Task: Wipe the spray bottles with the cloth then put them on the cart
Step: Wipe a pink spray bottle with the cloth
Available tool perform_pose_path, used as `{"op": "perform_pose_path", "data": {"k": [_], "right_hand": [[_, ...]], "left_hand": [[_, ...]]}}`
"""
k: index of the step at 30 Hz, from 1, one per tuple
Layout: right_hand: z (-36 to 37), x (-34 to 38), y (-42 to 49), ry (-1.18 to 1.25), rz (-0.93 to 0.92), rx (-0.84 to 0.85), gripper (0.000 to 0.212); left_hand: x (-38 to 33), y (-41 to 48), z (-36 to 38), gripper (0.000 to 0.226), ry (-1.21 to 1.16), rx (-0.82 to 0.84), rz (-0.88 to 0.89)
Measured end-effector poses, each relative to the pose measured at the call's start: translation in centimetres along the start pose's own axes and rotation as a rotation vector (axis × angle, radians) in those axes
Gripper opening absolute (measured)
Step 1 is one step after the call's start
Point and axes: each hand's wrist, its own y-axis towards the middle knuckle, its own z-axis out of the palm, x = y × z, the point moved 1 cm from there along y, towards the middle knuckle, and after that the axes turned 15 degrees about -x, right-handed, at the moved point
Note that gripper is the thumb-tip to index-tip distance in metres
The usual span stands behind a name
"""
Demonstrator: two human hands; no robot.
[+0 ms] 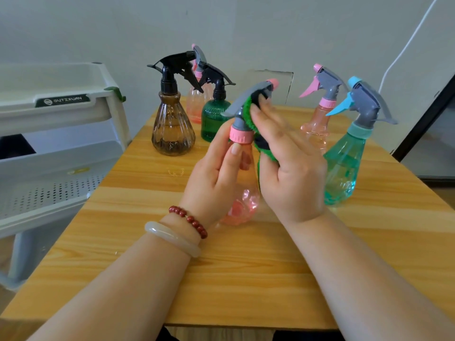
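My left hand (214, 180) grips a pink spray bottle (242, 207) around its neck, just under the pink collar, above the wooden table (147, 242). My right hand (288, 163) holds a green cloth (248, 112) with its fingers laid flat, pressing it against the bottle's grey trigger head. Most of the cloth is hidden between hand and bottle. On the table behind stand a brown bottle (172, 119), a green bottle (214, 116), a pink bottle (195, 99), another pink bottle (317, 119) and a teal bottle (344, 163).
A white tiered cart (61, 114) stands to the left of the table, its shelves open toward me. A white wall is behind, with a cable (406, 45) running down it at the right, next to a dark frame edge.
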Motion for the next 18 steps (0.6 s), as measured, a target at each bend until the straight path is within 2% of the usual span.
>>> {"op": "perform_pose_path", "data": {"k": [11,14,18], "right_hand": [[0.8,0.3,-0.2,0.007,-0.07,-0.012,0.036],[0.8,0.2,-0.2,-0.027,0.026,-0.038,0.043],[1.3,1.0,-0.1,0.082,0.146,0.006,0.043]], "left_hand": [[0.3,0.0,0.1,0.038,0.016,0.017,0.057],[0.2,0.0,0.3,0.038,0.025,0.016,0.067],[0.2,-0.1,0.0,0.039,0.017,0.014,0.052]]}}
